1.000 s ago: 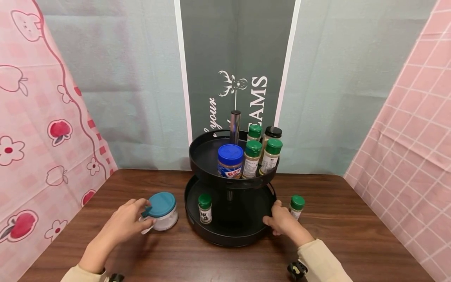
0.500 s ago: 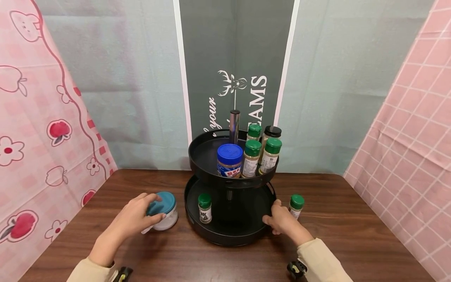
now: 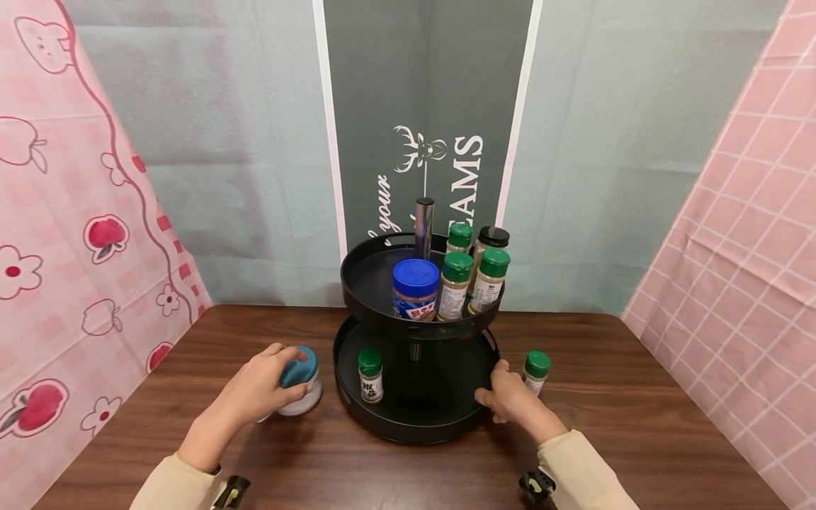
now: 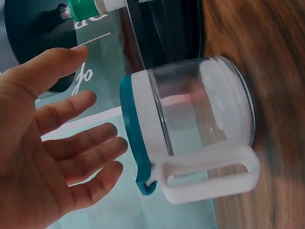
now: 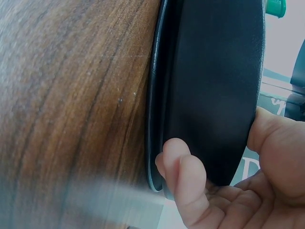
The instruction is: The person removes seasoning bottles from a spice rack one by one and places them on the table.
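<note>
My left hand [image 3: 258, 386] hovers over a clear glass jar with a teal lid [image 3: 297, 368], thumb and fingers spread around the lid's top. In the left wrist view the glass jar [image 4: 186, 114] has a white collar and a white handle, and a small gap shows between the fingertips and the lid. On the right, my other hand [image 3: 513, 398] grips the lower tray [image 3: 411, 431] of a black two-tier rack by its side wall. The right wrist view shows the thumb at the rim and curled fingers against the outer wall [image 5: 214, 81].
On the upper tray [image 3: 360, 301] stand a blue-lidded jar [image 3: 416, 287], a black-capped jar [image 3: 492, 244] and several green-capped spice bottles [image 3: 454, 290]. One spice bottle [image 3: 371, 375] stands on the lower tray. Another green-capped bottle [image 3: 537, 368] is on the table behind my right hand.
My left hand has moved rightward from beside the glass jar's handle to over its lid. The right hand and the rack have stayed in place.
</note>
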Demonstrator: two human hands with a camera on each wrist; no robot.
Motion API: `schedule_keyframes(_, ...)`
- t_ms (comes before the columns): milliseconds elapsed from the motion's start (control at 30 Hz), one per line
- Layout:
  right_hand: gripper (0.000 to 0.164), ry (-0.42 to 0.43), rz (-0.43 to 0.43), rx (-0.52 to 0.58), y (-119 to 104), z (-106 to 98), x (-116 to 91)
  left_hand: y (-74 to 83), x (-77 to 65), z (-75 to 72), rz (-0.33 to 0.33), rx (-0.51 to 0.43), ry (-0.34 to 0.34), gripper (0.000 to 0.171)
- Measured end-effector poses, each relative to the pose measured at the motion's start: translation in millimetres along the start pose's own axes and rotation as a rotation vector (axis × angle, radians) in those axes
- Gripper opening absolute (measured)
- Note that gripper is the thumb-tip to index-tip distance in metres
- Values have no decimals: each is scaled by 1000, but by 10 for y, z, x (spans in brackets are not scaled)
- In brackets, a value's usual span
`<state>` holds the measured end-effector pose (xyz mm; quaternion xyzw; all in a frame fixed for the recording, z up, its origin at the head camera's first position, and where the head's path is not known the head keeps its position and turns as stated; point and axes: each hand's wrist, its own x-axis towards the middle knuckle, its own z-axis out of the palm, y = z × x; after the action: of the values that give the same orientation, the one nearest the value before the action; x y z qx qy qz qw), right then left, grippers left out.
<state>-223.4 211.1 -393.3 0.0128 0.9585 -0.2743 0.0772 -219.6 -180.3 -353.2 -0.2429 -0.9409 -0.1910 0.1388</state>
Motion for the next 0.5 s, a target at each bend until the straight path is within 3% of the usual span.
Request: schedule_keyframes(500,80,-5,-5,12,9,6,-6,120,144,115,41,-52,-7,39)
